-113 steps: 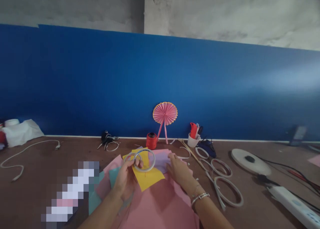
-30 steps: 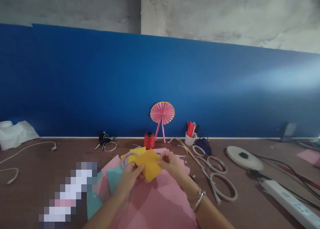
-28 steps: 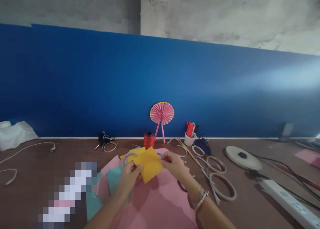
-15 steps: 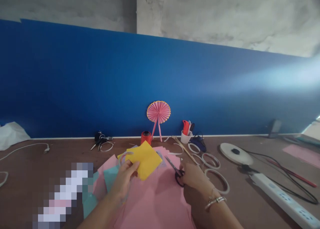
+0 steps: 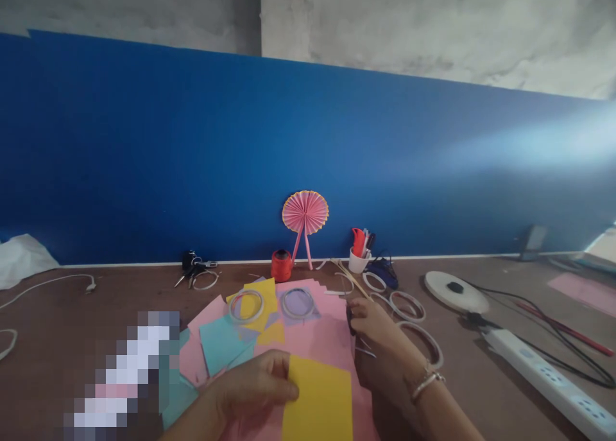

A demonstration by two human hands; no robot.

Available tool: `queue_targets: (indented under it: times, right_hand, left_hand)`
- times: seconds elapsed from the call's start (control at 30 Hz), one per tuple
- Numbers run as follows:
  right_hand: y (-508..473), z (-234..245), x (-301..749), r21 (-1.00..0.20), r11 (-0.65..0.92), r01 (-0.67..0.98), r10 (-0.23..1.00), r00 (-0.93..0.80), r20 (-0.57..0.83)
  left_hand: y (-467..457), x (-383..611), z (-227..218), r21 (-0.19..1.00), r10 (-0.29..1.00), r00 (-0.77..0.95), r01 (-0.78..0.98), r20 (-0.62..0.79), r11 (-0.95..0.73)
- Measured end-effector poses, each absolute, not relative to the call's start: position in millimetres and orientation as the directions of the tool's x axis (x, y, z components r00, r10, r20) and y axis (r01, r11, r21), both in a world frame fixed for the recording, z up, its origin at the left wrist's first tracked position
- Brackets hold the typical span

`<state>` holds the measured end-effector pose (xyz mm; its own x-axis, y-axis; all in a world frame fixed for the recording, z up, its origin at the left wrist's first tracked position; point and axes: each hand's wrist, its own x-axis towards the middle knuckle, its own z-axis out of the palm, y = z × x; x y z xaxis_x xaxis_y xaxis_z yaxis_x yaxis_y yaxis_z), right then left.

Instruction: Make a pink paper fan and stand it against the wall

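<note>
My left hand pinches a square sheet of yellow paper between thumb and fingers, low over the stacked pink paper. My right hand is at the right edge of the pink stack, fingers curled downward. Thin blades of scissors show below it; their handles are mostly hidden under the hand. Rolls of tape lie on the papers: one roll over yellow sheets and another roll over a purple sheet. Teal sheets stick out on the left.
A pleated pink paper fan leans on the blue partition, beside a red spool. A white cup holds pens. More tape rolls lie right. Further right are a white disc and a power strip. Keys lie back left.
My left hand has brought the yellow sheet down and toward me, uncovering the tape rolls. My right hand has shifted slightly; the scissors, pointing up-left before, now show only blades below it.
</note>
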<state>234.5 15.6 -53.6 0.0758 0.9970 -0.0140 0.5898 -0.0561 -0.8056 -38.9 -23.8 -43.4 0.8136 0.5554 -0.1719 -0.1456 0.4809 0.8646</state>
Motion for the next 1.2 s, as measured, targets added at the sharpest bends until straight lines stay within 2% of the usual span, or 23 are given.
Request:
queue_targets:
  times: [0.1, 0.17, 0.27, 0.33, 0.47, 0.63, 0.83, 1.2]
  right_hand:
    - [19, -56, 230, -0.955, -0.069, 0.288, 0.998, 0.031, -0.063]
    - [16, -55, 223, -0.992, -0.059, 0.108, 0.998, 0.000, -0.060]
    - [9, -51, 207, -0.994, -0.092, -0.066, 0.992, -0.093, -0.086]
    - [3, -49, 196, -0.990, -0.118, -0.079, 0.978, -0.184, -0.102]
    - [-5, -48, 183, -0.994, -0.107, -0.037, 0.916, -0.391, -0.084]
    - [-9, -50, 179, -0.994, -0.092, -0.051, 0.873, -0.485, -0.055]
    - [-7, -50, 171, -0.997, -0.071, 0.019, 0.878, -0.474, -0.071]
    - [0, -64, 168, -0.995, -0.082, 0.054, 0.927, -0.364, -0.096]
  left_hand:
    - [-13, -37, -49, 0.874, 0.755, 0.635, -0.260, -0.165, 0.410]
    - [-4, -37, -53, 0.888, 0.883, 0.453, -0.346, -0.125, 0.303]
    - [8, -40, -56, 0.895, 0.973, 0.212, -0.410, -0.092, 0.174]
    - [13, -43, -58, 0.893, 0.988, 0.133, -0.429, -0.084, 0.134]
    - [18, -50, -61, 0.883, 0.994, 0.103, -0.463, -0.034, 0.078]
    - [21, -53, -62, 0.917, 0.997, 0.053, -0.392, -0.057, 0.073]
    - [22, -54, -62, 0.969, 0.998, -0.035, -0.243, -0.048, 0.038]
    - [23, -54, -61, 0.964, 0.998, -0.038, -0.263, -0.044, 0.032]
